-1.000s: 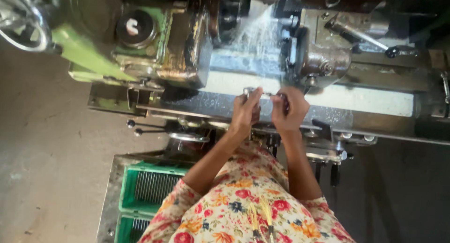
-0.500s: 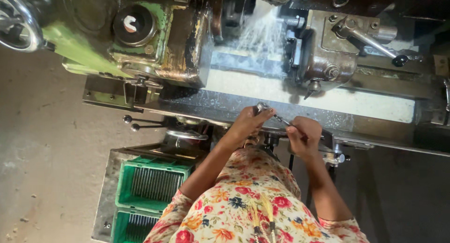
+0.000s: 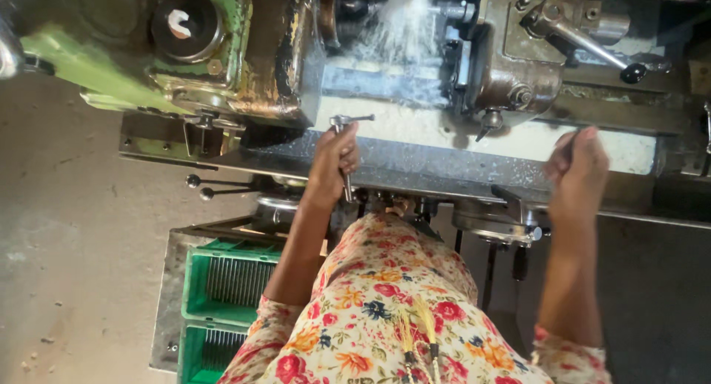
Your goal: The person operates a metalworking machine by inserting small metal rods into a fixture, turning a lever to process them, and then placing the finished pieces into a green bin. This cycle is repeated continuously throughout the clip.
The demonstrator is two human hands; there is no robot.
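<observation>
The head view shows 1 green lathe (image 3: 222,65), 2 green crates (image 3: 229,280) stacked beside it on the floor, 1 T-handled metal key (image 3: 345,143), and 2 hands of 1 person in a floral top. The left hand (image 3: 333,165) is closed in a fist round the key's shaft, so the key stands upright out of its grip with the crossbar just above the knuckles, over the lathe's front edge. The right hand (image 3: 579,169), well apart, pinches a thin dark part, too small to identify.
</observation>
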